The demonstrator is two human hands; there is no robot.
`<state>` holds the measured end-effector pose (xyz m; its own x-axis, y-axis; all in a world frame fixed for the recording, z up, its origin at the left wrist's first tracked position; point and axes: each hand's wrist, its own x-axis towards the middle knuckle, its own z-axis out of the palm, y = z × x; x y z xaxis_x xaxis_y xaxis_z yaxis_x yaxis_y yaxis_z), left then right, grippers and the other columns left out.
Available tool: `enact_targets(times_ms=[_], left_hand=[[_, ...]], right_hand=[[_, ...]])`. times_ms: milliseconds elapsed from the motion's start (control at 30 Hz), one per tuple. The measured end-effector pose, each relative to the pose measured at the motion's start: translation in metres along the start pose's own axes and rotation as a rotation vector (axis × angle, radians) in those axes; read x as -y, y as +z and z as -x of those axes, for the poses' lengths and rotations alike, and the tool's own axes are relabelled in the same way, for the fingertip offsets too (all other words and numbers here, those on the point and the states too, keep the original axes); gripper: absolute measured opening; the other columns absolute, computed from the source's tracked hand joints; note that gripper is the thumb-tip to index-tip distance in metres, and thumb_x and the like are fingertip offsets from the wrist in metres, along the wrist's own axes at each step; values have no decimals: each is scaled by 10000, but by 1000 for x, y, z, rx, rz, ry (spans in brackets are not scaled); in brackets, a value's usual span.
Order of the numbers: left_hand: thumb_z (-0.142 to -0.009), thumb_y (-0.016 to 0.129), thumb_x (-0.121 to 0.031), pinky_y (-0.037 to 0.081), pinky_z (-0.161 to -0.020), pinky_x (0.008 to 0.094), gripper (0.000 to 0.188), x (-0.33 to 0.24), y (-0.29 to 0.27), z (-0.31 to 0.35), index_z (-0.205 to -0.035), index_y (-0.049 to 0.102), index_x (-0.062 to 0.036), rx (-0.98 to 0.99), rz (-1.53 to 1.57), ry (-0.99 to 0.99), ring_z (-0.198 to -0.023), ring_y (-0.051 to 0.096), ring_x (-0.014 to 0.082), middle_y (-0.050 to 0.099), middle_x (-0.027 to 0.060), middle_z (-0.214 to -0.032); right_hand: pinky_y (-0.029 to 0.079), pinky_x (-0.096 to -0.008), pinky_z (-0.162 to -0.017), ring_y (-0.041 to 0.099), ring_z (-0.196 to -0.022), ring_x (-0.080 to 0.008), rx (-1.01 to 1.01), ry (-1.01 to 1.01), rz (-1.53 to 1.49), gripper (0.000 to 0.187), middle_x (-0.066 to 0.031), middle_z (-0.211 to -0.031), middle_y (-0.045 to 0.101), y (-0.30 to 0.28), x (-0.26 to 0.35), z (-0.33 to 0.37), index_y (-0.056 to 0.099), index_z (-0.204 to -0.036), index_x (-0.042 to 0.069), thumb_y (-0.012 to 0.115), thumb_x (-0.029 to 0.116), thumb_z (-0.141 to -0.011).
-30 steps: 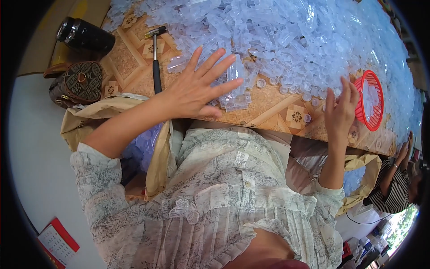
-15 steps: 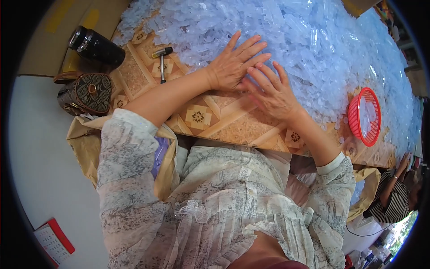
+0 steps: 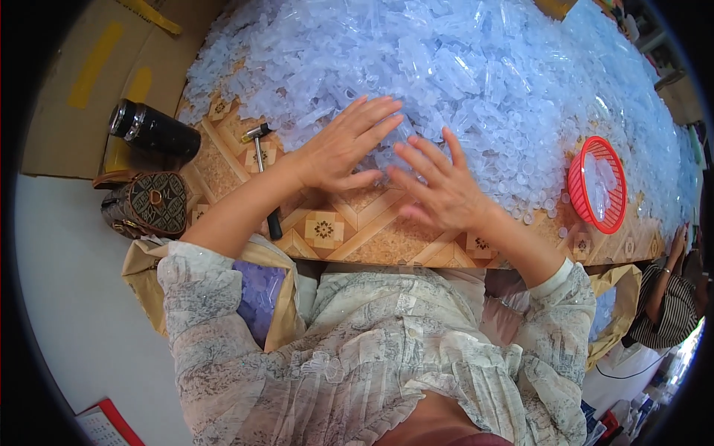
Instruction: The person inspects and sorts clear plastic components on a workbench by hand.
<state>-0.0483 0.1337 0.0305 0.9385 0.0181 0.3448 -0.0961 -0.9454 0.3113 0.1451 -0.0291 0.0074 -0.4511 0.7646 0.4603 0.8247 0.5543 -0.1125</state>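
A wide heap of small clear bluish plastic pieces (image 3: pixel 416 67) covers the far part of the table. At the heap's near edge hovers my left hand (image 3: pixel 346 145), its fingers stretched out and holding nothing. My right hand (image 3: pixel 442 182) is just to the right, slightly nearer me, also empty with fingers spread; its thumb is blurred. The two hands are apart. Left of my left hand lies a small hammer (image 3: pixel 260 160) with a black grip, partly hidden behind my left forearm.
A red plastic basket (image 3: pixel 599 186) holding clear pieces stands on the right. On the left are a black flask (image 3: pixel 156 132) and a brown patterned bag (image 3: pixel 149 204). Paper sacks with bluish pieces (image 3: pixel 260 301) sit below the table edge. A person in a striped top (image 3: pixel 662 312) is at far right.
My hands have come apart; the left moved left and nearer me, the right a little nearer me. The view has shifted, showing more of the hammer and the left sack.
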Motion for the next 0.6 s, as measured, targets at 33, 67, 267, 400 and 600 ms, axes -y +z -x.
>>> enact_targets(times_ms=[33, 67, 267, 400, 600], left_hand=[[-729, 674, -167, 330, -1057, 483, 671, -2, -5, -3, -1330, 419, -13, -116, 25, 39, -1276, 399, 370, 414, 193, -1364], [-731, 665, -127, 398, -981, 454, 547, -2, -8, -4, -1237, 494, -9, -195, -21, 30, -1171, 480, 348, 487, 178, -1260], [-847, 641, -279, 517, -735, 378, 347, 5, -26, -62, -1042, 626, 7, -436, 66, -571, -814, 638, 321, 613, 174, -1037], [-799, 669, -393, 510, -774, 428, 494, 11, -19, -107, -1092, 599, -1, -360, -190, -648, -848, 647, 360, 628, 204, -1038], [-667, 791, -276, 498, -750, 320, 608, 27, -26, -126, -1154, 559, 7, -372, -138, -828, -834, 634, 219, 654, 132, -897]], right_hand=[[127, -628, -1090, 307, -1358, -277, 46, -24, -15, 576, -109, -1432, 374, -2, 6, 3, 517, -1268, 94, 586, 450, -821], [124, -630, -1091, 303, -1361, -273, 83, -77, -17, 570, -109, -1434, 372, -1, 11, 5, 519, -1264, 93, 587, 447, -823], [90, -616, -1109, 291, -1365, -250, 204, -143, 16, 505, -95, -1420, 390, 20, 3, -1, 528, -1235, 70, 542, 416, -867], [73, -588, -1121, 245, -1391, -252, 198, -214, 161, 468, -84, -1453, 354, 24, -23, -9, 523, -1257, 98, 552, 359, -870], [127, -590, -1112, 266, -1377, -285, 192, -253, -144, 429, -115, -1425, 370, 1, -17, -18, 514, -1213, 73, 590, 287, -849]])
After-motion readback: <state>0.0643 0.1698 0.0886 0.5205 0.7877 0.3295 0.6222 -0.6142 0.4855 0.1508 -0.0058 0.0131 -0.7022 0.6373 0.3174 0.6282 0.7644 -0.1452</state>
